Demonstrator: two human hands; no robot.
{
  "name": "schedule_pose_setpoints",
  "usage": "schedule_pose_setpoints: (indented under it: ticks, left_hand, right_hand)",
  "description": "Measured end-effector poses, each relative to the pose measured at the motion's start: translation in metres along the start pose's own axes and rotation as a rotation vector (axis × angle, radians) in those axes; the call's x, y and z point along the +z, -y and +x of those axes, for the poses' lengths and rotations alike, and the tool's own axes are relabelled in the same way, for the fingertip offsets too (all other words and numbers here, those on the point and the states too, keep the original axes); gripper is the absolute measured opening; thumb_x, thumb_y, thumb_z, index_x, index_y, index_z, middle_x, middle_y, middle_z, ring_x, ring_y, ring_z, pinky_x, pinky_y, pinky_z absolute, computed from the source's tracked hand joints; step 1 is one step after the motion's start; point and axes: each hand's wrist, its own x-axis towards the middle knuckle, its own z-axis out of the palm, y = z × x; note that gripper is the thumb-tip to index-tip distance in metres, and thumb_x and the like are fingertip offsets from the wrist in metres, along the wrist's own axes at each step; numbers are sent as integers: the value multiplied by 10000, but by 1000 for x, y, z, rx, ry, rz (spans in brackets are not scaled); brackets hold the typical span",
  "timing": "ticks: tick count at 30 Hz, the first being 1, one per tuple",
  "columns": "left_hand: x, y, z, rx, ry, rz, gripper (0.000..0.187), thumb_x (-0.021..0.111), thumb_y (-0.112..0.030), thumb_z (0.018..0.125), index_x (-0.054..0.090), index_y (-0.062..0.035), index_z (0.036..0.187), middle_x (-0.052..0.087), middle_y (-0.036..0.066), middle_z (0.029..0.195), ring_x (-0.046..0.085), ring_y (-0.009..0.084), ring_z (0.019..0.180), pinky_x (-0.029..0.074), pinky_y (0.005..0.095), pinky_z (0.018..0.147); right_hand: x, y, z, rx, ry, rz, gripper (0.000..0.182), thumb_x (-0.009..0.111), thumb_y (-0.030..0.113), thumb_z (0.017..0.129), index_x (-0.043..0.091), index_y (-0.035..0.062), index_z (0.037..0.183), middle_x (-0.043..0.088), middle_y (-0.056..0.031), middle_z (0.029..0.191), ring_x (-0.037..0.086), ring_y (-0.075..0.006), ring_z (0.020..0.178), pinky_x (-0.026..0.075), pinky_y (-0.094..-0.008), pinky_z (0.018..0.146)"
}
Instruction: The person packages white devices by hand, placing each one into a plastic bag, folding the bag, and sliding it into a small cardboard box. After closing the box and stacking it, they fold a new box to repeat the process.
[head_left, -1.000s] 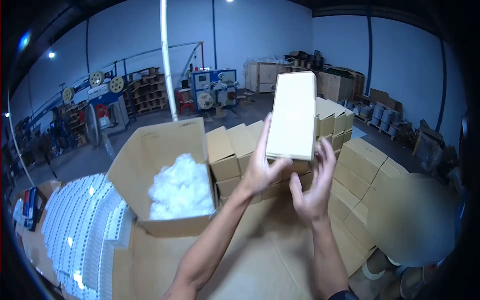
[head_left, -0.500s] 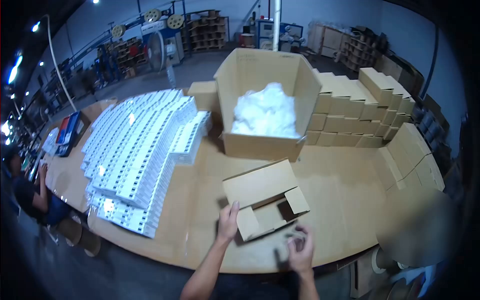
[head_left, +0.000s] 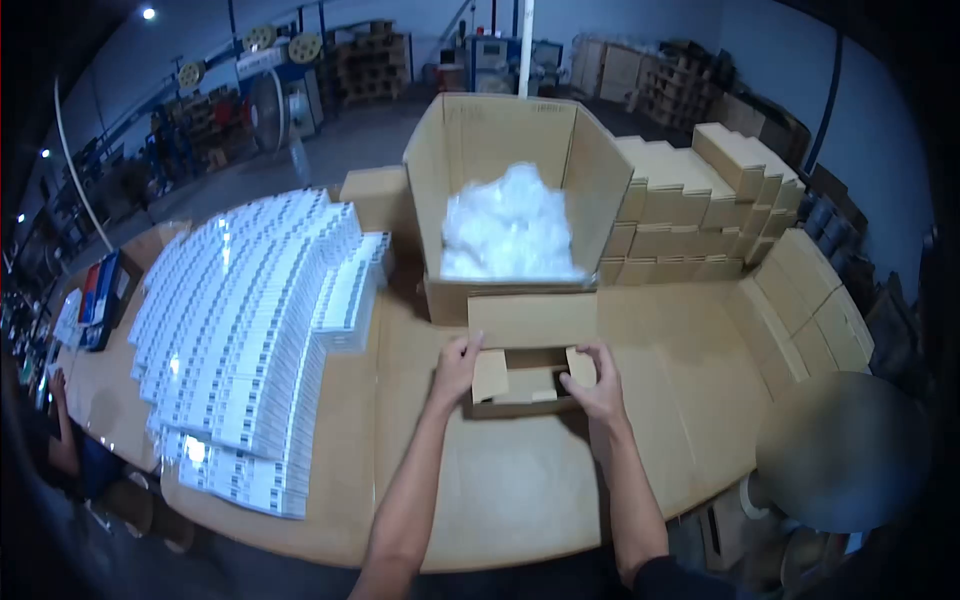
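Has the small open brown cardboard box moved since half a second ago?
Yes, the box has turned square with, and moved nearer, the tall brown cardboard carton.

A large fan [head_left: 268, 112] stands in the background, left of a blue machine [head_left: 490, 62] and white pole [head_left: 526, 50].

left hand [head_left: 456, 372], right hand [head_left: 600, 385] apart, fingers [head_left: 598, 354] curled
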Motion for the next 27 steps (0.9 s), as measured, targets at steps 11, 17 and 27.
schedule_pose_setpoints:
  ticks: [11, 17, 27]
  left_hand:
    - [20, -31, 8, 145, -420, 287, 307, 791, -234, 909, 597, -11, 995, 643, 104, 946, 618, 211, 879, 497, 350, 793]
    - [38, -68, -39, 238, -143, 741, 686, 879, -201, 746, 518, 2, 1293, 543, 217, 1242, 555, 397, 1210, 472, 456, 1049]
    - [40, -79, -49, 196, -178, 570, 511, 677, -245, 966, 529, 73, 1338, 508, 297, 1468, 483, 435, 1384, 400, 445, 1157]
  right_hand:
    - [-9, -2, 50, 7, -10, -476, 655, 845, 151, 712, 519, 7, 1262, 583, -215, 1241, 565, -369, 1206, 457, -441, 1055]
    - [-19, 18, 58, 31, 117, -523, 639, 803, 130, 727, 483, -37, 1254, 590, -256, 1231, 566, -396, 1204, 464, -462, 1044]
    - [-44, 18, 42, 167, -101, -330, 346, 547, 161, 1021, 573, -41, 1301, 703, -215, 1159, 714, -316, 1051, 538, -400, 922]
